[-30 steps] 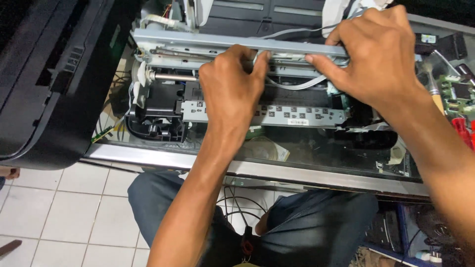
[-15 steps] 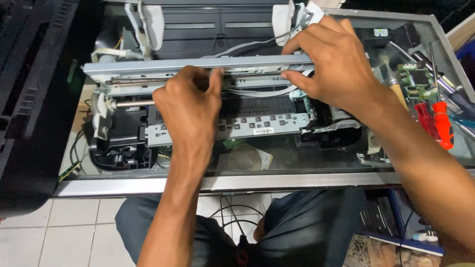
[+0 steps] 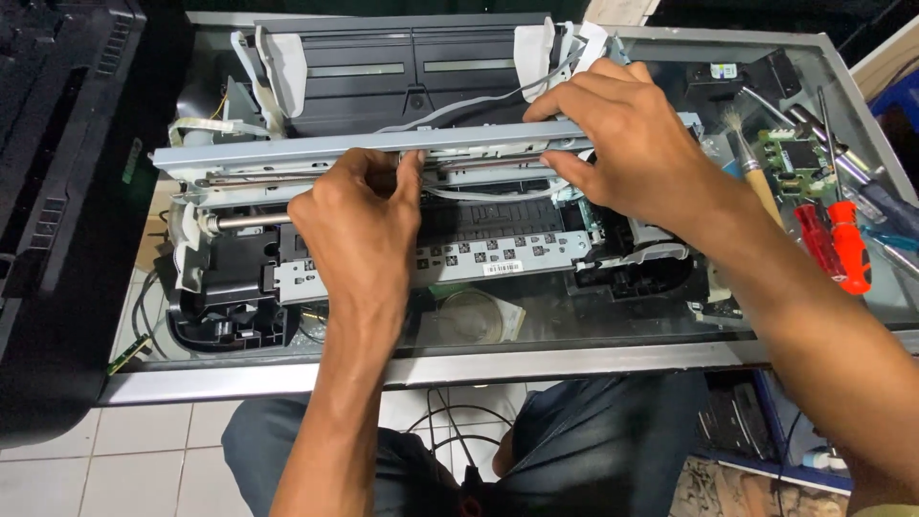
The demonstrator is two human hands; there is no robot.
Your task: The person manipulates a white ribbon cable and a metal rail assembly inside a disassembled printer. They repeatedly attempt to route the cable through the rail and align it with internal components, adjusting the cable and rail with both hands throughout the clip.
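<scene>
both hands on the carriage rail of an opened printer

the long grey sheet-metal rail (image 3: pixel 287 150) ran across the top of the stripped printer chassis (image 3: pixel 230 306), which lay on a glass-topped table with a metal frame (image 3: pixel 536 362). the left hand (image 3: pixel 359 225) sat near the rail's middle, thumb and fingers closed up against its lower edge, seemingly pinching it; how firmly could not be told. the right hand (image 3: pixel 627 144) was laid over the rail's right end, fingers curled over the top and thumb beneath, clasping it. holding it at two spread points looked like a way to keep so long and thin a piece level.

below the rail lay a steel roller shaft (image 3: pixel 244 221) and a perforated grey metal plate (image 3: pixel 498 258), with the black paper tray (image 3: pixel 412 72) behind. a white flat ribbon cable (image 3: pixel 206 125) curled at the left end.

off to the right, within reach but clear of the chassis, lay a wooden-handled brush (image 3: pixel 756 182), a small green circuit board (image 3: pixel 795 155) and red-handled screwdrivers (image 3: pixel 847 244). a black printer cover (image 3: pixel 57 191) stood at the left, and the person's knees in dark trousers (image 3: pixel 613 450) showed under the glass.
</scene>
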